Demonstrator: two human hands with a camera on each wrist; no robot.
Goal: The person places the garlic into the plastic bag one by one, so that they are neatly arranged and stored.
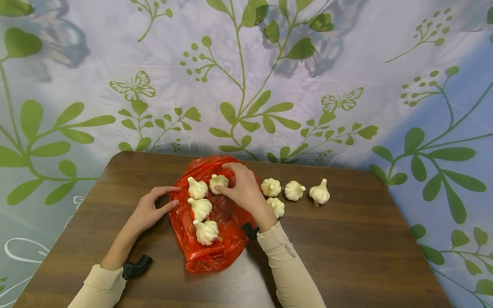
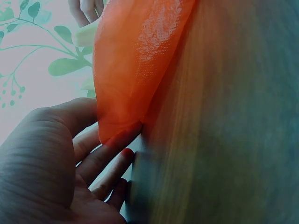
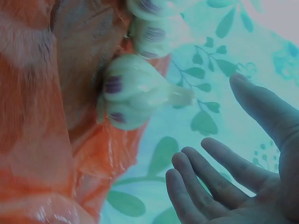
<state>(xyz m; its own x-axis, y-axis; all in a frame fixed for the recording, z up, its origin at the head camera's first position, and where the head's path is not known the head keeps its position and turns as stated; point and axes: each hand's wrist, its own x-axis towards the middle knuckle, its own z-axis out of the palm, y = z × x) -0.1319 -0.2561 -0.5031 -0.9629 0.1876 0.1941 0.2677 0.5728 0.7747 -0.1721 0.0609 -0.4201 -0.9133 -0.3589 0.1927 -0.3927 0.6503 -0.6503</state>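
Head view, left to right: my left hand (image 1: 148, 209) comes first, thumb and forefinger extended and apart, touching the left edge of a crinkled, see-through red plastic bag (image 1: 209, 263) spread on the brown wood-grain surface (image 1: 358, 252). From the left wrist, the film lies over my fingertips and I see no firm grip. The bag's long axis runs away from me.

Along its left half stand three cream, ribbed garlic bulbs in a column: the far bulb (image 1: 197, 189), the middle bulb (image 1: 202, 209) and the near bulb (image 1: 207, 233). All three stems point away and to my left, so their axes lie slantwise. Just right of the far one sits a fourth bulb (image 1: 218, 184), its short stem pointing away from me.

Over that one reaches my right hand (image 1: 247, 191), fingers outstretched and spread, curled round nothing in the right wrist view; whether the thumb presses the bulb I cannot tell. I judge the step in hand to be placing bulbs one by one on the bag; the next move calls for drawing the thumb clear without nudging its neighbour.

Further right, on the bare wood, are two bulbs by my wrist, a rear one (image 1: 271, 187) and a front one (image 1: 276, 207), then one with its stem pointing right (image 1: 294, 191), and last the rightmost bulb (image 1: 319, 193), its long axis and stem running away from me
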